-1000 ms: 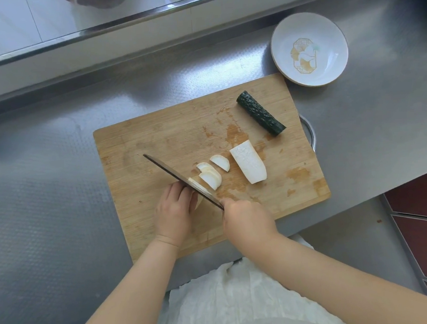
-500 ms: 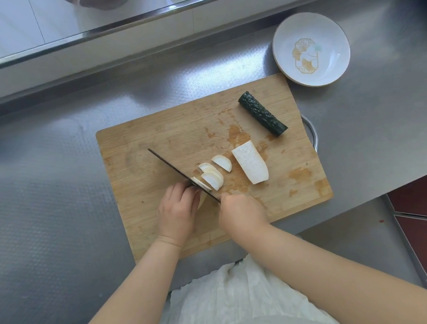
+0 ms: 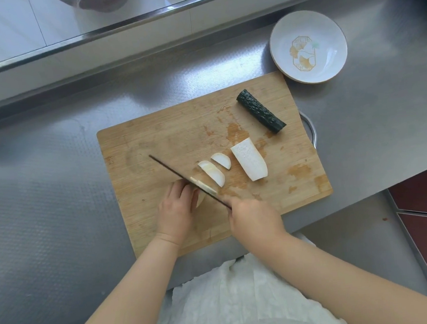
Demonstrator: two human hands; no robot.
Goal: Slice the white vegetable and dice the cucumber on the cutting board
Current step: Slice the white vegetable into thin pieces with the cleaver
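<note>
My right hand grips the knife handle; my left hand, fingers curled, holds the white vegetable piece against the blade. Best practice: keep knuckles ahead of fingertips, cut straight down, slices even. Cut slices lie just beyond; the second half and cucumber wait farther up the cutting board.
</note>
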